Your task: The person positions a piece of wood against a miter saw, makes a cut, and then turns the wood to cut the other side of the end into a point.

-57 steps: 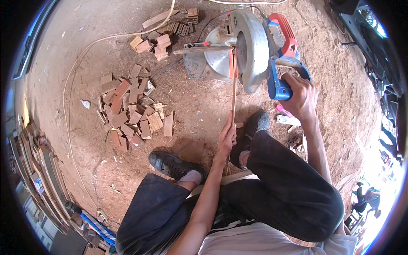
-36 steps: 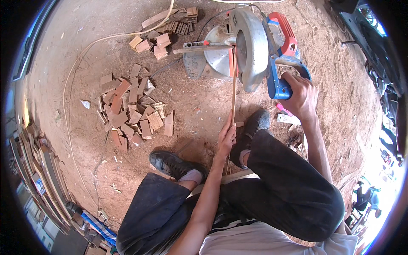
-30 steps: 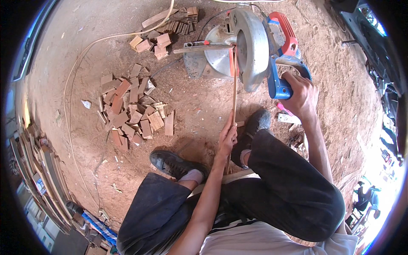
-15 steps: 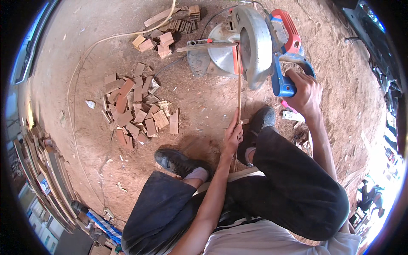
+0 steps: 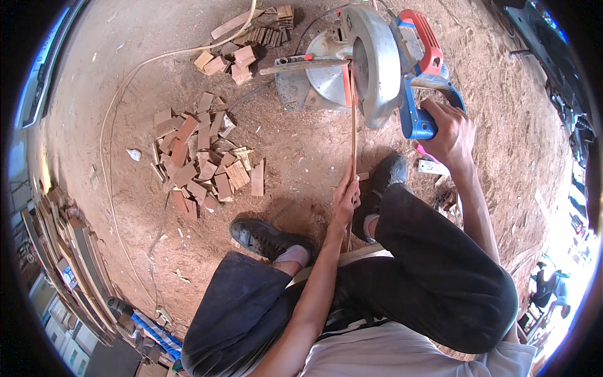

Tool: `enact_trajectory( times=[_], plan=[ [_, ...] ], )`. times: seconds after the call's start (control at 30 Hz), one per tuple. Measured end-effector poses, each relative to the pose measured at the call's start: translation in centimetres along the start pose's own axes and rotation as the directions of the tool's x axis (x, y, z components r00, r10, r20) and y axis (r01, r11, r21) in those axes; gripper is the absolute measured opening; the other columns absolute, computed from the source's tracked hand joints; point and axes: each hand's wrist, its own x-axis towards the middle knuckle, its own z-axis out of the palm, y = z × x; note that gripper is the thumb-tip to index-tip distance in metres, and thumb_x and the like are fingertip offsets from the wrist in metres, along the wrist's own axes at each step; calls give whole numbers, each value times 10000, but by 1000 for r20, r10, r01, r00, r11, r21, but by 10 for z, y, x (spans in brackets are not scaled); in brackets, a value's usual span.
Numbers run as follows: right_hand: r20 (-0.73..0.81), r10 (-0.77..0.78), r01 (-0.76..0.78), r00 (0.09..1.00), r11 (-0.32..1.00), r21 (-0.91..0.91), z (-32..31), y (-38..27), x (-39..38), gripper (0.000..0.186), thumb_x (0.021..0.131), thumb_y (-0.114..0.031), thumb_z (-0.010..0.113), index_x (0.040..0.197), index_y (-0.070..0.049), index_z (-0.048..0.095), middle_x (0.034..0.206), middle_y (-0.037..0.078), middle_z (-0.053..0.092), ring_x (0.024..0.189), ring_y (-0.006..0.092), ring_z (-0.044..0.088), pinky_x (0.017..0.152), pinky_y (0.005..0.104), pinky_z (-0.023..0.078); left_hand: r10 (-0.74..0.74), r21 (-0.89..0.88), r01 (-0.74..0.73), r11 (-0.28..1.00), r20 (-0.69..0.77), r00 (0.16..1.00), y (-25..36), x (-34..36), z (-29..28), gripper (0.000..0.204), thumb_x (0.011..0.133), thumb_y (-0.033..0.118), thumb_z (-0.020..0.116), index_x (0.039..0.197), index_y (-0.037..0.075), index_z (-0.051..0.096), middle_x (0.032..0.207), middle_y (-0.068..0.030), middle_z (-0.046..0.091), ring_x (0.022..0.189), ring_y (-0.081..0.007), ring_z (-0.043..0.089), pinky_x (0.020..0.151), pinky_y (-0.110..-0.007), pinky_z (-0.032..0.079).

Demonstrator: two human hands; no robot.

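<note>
- Head view: left hand [image 5: 346,198] is out ahead, between the shoes; forearm comes up from the lower edge, leaning right, across the front of the thighs.
- Left fingers are curled closed around a thin wood strip [image 5: 353,129], gripping it partway along.
- Strip runs away from the person, roughly straight ahead; far end is on the miter saw [image 5: 375,69], at the orange-red slot insert [image 5: 347,87]. Can't tell if the blade touches it.
- Right hand [image 5: 451,133] is farther forward and to the right; forearm passes outside the right knee, angling up and slightly left.
- Right fingers are wrapped round the blue handle [image 5: 411,118] of the saw, closed on it; fingertips partly hidden.
- Saw sits on the dirt floor [image 5: 301,160], beyond the right shoe [image 5: 388,173].
- Cut wood blocks [image 5: 179,152] lie heaped left of the strip, well apart from both hands.
</note>
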Motion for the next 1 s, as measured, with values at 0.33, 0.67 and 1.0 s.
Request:
enact_trajectory(
  times=[0.33,0.67,1.0],
  plan=[
    [-67,-65,65,996,998,-3,4,1,-1,311,702,-212,791,969,-156,642,734,21,653,650,242,669,603,386,523,58,12,-58,998,13,998,-4,1,-2,587,1072,168,460,1626,146,265,675,57,401,513,-45,356,454,-205,349],
    [-83,-69,69,994,998,-6,6,2,-2,301,707,-211,786,974,-160,658,743,21,665,657,240,676,603,384,528,63,-3,-63,998,22,998,-3,2,-1,591,1069,164,458,1626,144,264,685,58,395,516,-43,345,453,-200,339],
    [-74,-67,66,995,998,-15,8,2,-2,293,706,-220,798,959,-166,661,729,18,653,664,237,674,601,384,531,22,-52,-22,998,12,1000,-6,2,-4,597,1064,146,458,1629,158,265,702,69,379,549,-35,326,460,-194,298]
  ],
)
